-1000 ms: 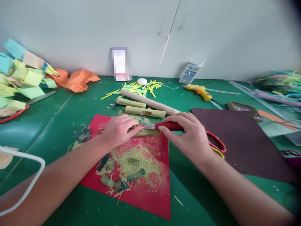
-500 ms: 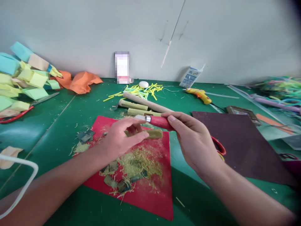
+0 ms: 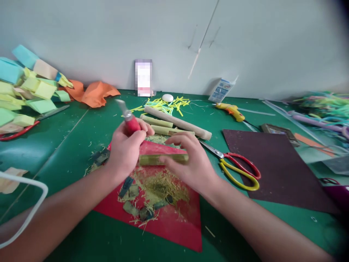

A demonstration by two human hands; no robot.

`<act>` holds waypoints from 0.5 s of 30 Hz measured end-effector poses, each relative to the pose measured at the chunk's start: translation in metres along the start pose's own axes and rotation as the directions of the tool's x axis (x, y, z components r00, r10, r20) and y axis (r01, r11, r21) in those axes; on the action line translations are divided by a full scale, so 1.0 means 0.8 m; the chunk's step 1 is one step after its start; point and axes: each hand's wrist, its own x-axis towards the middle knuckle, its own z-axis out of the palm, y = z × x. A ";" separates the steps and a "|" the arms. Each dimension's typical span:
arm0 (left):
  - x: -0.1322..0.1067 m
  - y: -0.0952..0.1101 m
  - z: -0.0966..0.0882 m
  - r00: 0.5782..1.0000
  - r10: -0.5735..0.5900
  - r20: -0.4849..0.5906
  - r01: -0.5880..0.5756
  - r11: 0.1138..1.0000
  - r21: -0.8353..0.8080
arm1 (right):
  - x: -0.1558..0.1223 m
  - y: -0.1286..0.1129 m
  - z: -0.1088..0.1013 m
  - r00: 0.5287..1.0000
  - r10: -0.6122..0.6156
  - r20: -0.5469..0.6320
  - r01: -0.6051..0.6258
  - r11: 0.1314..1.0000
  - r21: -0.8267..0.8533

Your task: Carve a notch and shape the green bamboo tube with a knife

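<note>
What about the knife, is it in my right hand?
No, the knife is in your left hand, while your right hand is at the bamboo.

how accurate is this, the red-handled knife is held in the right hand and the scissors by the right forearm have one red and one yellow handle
Wrong hand: the head view shows the red-handled knife in the left hand, not the right. The scissors by the right forearm do have one red and one yellow handle.
</note>
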 end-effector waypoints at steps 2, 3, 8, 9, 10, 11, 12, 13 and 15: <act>0.013 0.005 -0.011 0.995 -0.080 0.064 0.066 0.977 0.202 | -0.002 0.013 -0.003 0.976 -0.140 0.168 0.179 0.954 -0.241; 0.018 0.007 -0.015 0.985 -0.129 0.111 0.085 0.939 0.334 | -0.003 0.018 -0.002 0.963 -0.153 0.220 0.216 0.930 -0.298; 0.028 0.005 -0.020 0.881 -0.393 0.265 0.082 0.677 0.732 | 0.000 0.041 0.013 0.946 -0.171 0.276 0.250 0.926 -0.284; 0.027 0.003 -0.019 0.867 -0.428 0.253 0.098 0.646 0.757 | 0.001 0.045 0.015 0.950 -0.182 0.255 0.249 0.934 -0.258; 0.026 0.001 -0.018 0.855 -0.456 0.247 0.109 0.623 0.774 | 0.002 0.049 0.017 0.953 -0.193 0.235 0.247 0.942 -0.226; 0.025 -0.001 -0.017 0.843 -0.475 0.255 0.109 0.614 0.782 | 0.003 0.052 0.018 0.956 -0.198 0.218 0.241 0.950 -0.197; 0.023 -0.003 -0.016 0.830 -0.485 0.275 0.103 0.617 0.780 | 0.004 0.055 0.019 0.960 -0.197 0.199 0.231 0.959 -0.166; 0.022 -0.005 -0.016 0.820 -0.488 0.300 0.093 0.630 0.771 | 0.005 0.056 0.019 0.965 -0.186 0.183 0.213 0.967 -0.137; 0.021 -0.008 -0.017 0.808 -0.483 0.338 0.077 0.655 0.751 | 0.006 0.057 0.019 0.975 -0.151 0.165 0.168 0.981 -0.092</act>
